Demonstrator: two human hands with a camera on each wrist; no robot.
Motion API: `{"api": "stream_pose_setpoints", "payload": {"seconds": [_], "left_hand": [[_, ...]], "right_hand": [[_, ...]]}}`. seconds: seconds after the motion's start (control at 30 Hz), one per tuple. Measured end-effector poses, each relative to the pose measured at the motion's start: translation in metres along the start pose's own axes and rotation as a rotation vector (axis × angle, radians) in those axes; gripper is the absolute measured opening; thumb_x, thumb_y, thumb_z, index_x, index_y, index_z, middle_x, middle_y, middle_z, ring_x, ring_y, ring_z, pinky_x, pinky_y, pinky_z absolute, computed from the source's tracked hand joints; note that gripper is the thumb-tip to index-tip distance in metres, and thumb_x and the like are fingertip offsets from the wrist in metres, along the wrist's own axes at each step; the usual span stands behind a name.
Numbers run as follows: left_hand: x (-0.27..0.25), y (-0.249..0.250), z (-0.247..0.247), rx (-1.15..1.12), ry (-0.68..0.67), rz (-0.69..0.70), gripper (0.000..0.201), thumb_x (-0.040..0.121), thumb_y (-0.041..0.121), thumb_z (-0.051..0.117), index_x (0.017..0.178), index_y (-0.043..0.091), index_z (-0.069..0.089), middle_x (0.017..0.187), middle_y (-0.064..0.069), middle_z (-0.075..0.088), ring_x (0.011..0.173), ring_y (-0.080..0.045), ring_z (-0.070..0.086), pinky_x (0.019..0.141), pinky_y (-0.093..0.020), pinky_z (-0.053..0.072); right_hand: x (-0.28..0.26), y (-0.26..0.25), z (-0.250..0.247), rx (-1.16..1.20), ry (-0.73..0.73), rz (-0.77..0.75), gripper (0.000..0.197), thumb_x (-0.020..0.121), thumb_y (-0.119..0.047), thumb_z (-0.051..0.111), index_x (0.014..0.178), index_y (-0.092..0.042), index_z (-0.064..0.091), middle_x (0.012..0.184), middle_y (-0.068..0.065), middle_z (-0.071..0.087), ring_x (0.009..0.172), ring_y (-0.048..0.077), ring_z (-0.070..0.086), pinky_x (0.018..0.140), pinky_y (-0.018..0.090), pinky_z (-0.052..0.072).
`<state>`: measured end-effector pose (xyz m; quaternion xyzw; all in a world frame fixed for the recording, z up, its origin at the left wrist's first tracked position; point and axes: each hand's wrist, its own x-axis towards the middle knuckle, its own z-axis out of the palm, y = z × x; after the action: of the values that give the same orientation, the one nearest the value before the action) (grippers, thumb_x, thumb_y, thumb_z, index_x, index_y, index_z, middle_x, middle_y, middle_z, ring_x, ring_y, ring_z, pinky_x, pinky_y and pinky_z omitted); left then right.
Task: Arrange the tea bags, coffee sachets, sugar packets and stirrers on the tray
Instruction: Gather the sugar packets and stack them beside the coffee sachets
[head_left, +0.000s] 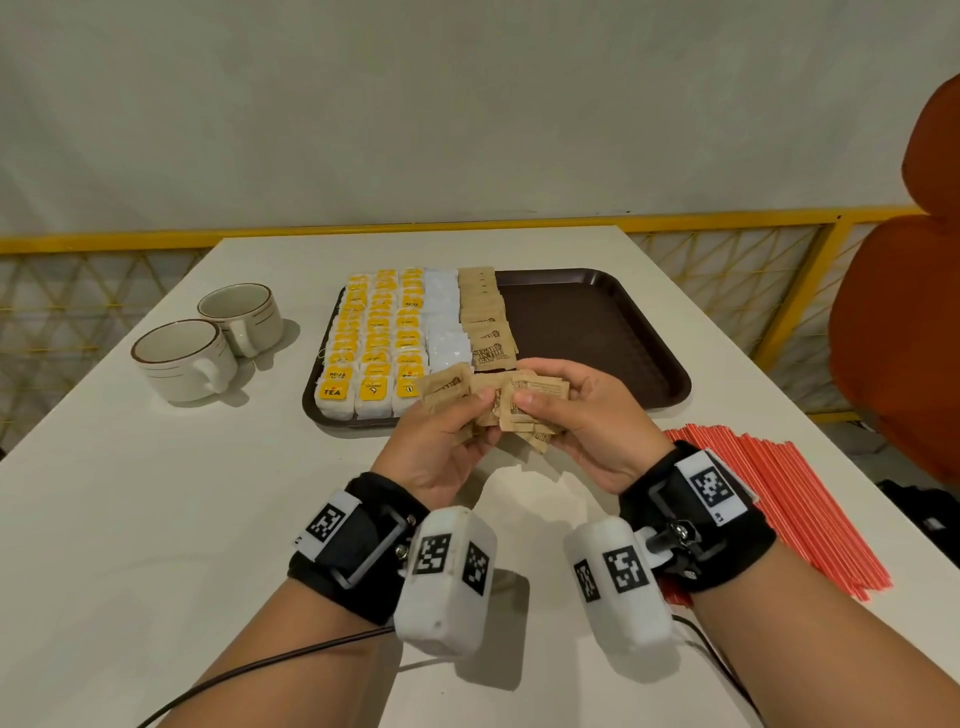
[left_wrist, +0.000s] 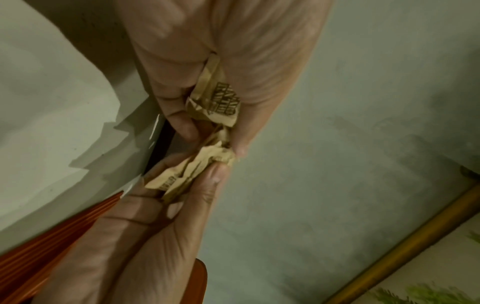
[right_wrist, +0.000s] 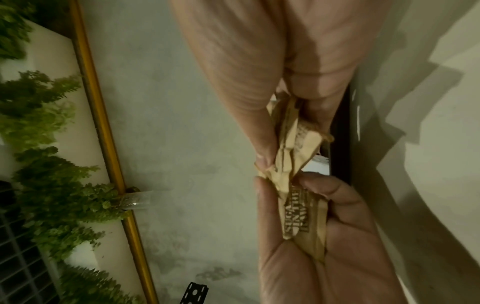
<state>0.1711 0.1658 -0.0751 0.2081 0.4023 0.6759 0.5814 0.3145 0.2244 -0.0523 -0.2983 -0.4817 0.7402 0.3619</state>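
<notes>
Both hands meet just in front of the near edge of the dark brown rectangular plastic tray (head_left: 597, 322), above the white surface (head_left: 130, 493). The left hand (head_left: 441, 441) and the right hand (head_left: 592, 421) each have thumb and fingers curled in a grip on a loose bunch of crumpled brown paper sugar packets (head_left: 498, 400); the wrist views show the same bunch pinched between both thumbs and the fingers behind them.

On the tray's left half lie three columns of yellow-labelled white tea bags (head_left: 371, 343); right of them runs a column of plain white sachets (head_left: 444, 322), then a column of overlapping brown sugar packets (head_left: 485, 317) like those held. The tray's right half shows bare brown plastic.

Right of the tray's near corner, beside the right wrist, a sheaf of thin red-orange stirrers (head_left: 779, 499) lies on the surface. Left of the tray stand two cream ceramic cups with brown rims (head_left: 208, 338), touching, handles toward the person.
</notes>
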Motion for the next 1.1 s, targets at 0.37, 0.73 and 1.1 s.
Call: {"api": "stream_pose_setpoints", "payload": {"seconds": [0.37, 0.73, 1.1], "left_hand": [[-0.0017, -0.0017, 0.0067, -0.127, -0.068, -0.041, 0.034, 0.092, 0.005, 0.050, 0.126, 0.003, 0.054, 0.111, -0.017, 0.065, 0.093, -0.023, 0.067, 0.084, -0.032, 0.056], [-0.0025, 0.0002, 0.0038, -0.022, -0.012, -0.044, 0.016, 0.088, 0.014, 0.060, 0.104, 0.010, 0.060, 0.087, -0.009, 0.067, 0.071, -0.017, 0.066, 0.058, -0.024, 0.054], [0.0029, -0.0021, 0.0000, -0.037, 0.059, 0.041, 0.014, 0.089, 0.004, 0.057, 0.100, 0.012, 0.061, 0.088, -0.009, 0.069, 0.073, -0.018, 0.067, 0.066, -0.027, 0.051]], "right_hand": [[0.0011, 0.0052, 0.0024, -0.018, -0.063, 0.004, 0.028, 0.087, 0.007, 0.057, 0.113, -0.003, 0.059, 0.098, 0.012, 0.068, 0.081, 0.015, 0.069, 0.073, 0.024, 0.058], [-0.0004, 0.0013, -0.0003, -0.087, 0.041, 0.029, 0.024, 0.076, -0.005, 0.072, 0.093, -0.007, 0.055, 0.089, 0.012, 0.071, 0.062, 0.018, 0.068, 0.041, 0.021, 0.049], [0.0001, 0.0053, 0.0042, -0.095, -0.018, -0.049, 0.029, 0.073, -0.012, 0.070, 0.097, -0.001, 0.058, 0.083, 0.014, 0.068, 0.057, 0.012, 0.059, 0.036, 0.014, 0.033]]}}
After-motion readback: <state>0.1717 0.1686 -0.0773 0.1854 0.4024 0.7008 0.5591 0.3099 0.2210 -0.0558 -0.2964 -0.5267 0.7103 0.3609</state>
